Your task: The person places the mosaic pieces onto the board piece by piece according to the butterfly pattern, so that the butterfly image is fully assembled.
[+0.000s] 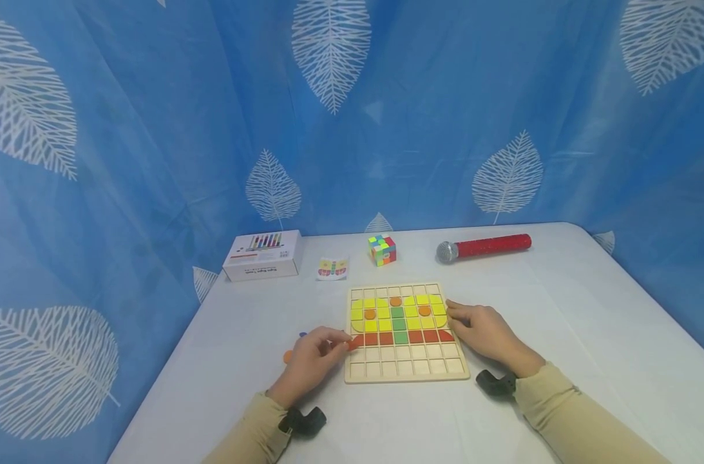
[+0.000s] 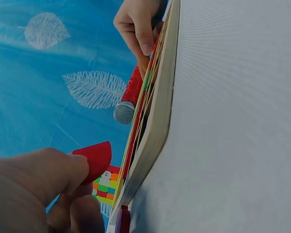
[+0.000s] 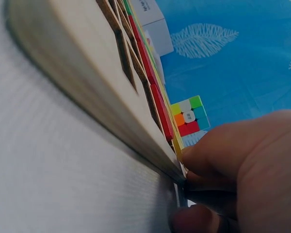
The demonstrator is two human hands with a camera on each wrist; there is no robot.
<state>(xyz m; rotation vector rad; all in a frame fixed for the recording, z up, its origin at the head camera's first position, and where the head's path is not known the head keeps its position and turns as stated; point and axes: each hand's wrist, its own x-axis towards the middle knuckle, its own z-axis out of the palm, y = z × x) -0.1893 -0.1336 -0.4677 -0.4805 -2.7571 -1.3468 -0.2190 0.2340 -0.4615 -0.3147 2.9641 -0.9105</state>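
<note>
A wooden grid board (image 1: 421,367) lies on the table with coloured tiles set in a butterfly shape: yellow tiles (image 1: 384,325), a green middle column (image 1: 399,325), orange discs (image 1: 424,310) and a row of red tiles (image 1: 430,336). At the board's left edge my left hand (image 1: 310,357) pinches a red quarter-round tile (image 2: 98,159) between thumb and fingers. In the left wrist view this tile is raised off the board. My right hand (image 1: 482,328) grips the board's right edge, its thumb (image 3: 211,151) against the upper side; some of its fingers are hidden.
Orange (image 1: 288,356) and blue (image 1: 303,334) pieces lie behind the left hand, partly hidden. Farther back stand a white box (image 1: 263,256), a butterfly picture card (image 1: 332,269), a puzzle cube (image 1: 382,250) and a red microphone (image 1: 485,247). A blue leaf-patterned curtain (image 1: 409,161) hangs behind.
</note>
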